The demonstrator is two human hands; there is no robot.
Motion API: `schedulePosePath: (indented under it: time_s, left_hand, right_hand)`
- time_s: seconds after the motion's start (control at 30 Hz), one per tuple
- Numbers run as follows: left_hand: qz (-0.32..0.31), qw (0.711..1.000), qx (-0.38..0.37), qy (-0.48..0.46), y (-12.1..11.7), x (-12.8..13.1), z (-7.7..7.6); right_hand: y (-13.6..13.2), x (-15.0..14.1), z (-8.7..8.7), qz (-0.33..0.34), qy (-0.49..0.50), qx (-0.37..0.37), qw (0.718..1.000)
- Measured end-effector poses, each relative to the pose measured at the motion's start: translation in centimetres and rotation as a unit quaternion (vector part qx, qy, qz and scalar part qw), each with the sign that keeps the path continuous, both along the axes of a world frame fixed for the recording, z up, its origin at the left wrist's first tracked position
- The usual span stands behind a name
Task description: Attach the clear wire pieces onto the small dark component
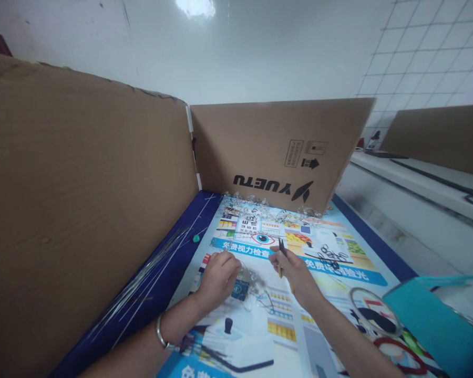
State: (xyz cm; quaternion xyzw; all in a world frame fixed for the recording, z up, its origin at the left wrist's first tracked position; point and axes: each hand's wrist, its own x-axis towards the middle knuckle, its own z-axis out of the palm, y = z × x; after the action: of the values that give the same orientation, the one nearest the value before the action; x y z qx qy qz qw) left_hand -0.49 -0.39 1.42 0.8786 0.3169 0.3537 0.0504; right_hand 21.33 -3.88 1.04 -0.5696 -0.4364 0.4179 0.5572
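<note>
My right hand (294,270) is closed around a small pair of pliers (281,245); the dark jaws point away from me and a yellowish handle shows below the fingers. To its left, my left hand (219,275) is pinched shut, with a thin wire (245,266) coming out at the fingertips. How far that wire runs is hard to make out. Just right of the left hand, a loose tangle of clear and thin wire pieces (256,286) lies on the printed sheet (244,325). A silver bangle (160,332) circles my left wrist.
Cardboard panels stand at the left (90,199) and the back (268,147). Straight wires (145,273) lie along the left edge. Black wire loops (333,257) sit to the right, near a clear tape roll (374,311) and a teal folder-like object (433,320). Clear wire shapes (276,211) line the back.
</note>
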Motion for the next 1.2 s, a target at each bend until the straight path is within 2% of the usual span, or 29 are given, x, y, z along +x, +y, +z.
schedulePosePath:
  time_s: [0.13,0.43,0.67,0.87,0.97,1.07,1.13,1.2]
  left_hand:
    - [0.001,1.0,0.002,0.003,0.0,-0.1,-0.1]
    - [-0.008,0.999,0.025,-0.022,0.4,-0.2,-0.7]
    - [-0.048,0.997,0.04,-0.038,0.6,-0.2,-1.2]
    - [-0.051,0.997,0.031,-0.04,0.7,-0.2,-1.5]
    - [-0.059,0.997,0.019,-0.041,0.7,-0.1,-1.6]
    - [-0.061,0.997,0.019,-0.049,0.7,-0.1,-1.6]
    - [-0.058,0.997,0.018,-0.05,0.7,-0.1,-1.5]
    - [-0.056,0.997,0.014,-0.054,0.7,-0.1,-1.5]
  right_hand:
    - [0.2,-0.2,-1.0,0.008,-0.037,0.026,0.999]
    - [-0.2,-0.6,-3.1,-0.049,-0.118,0.05,0.991]
    - [-0.6,-1.1,-3.2,-0.032,-0.193,0.068,0.978]
    - [-1.0,-1.1,-2.9,0.015,-0.285,0.095,0.954]
    - [-1.3,-1.3,-2.9,0.057,-0.334,0.118,0.933]
    - [-1.5,-1.7,-2.7,0.097,-0.398,0.154,0.899]
    - [-1.7,-1.9,-2.7,0.095,-0.506,0.195,0.835]
    - [-1.8,-1.9,-2.5,0.074,-0.574,0.219,0.785]
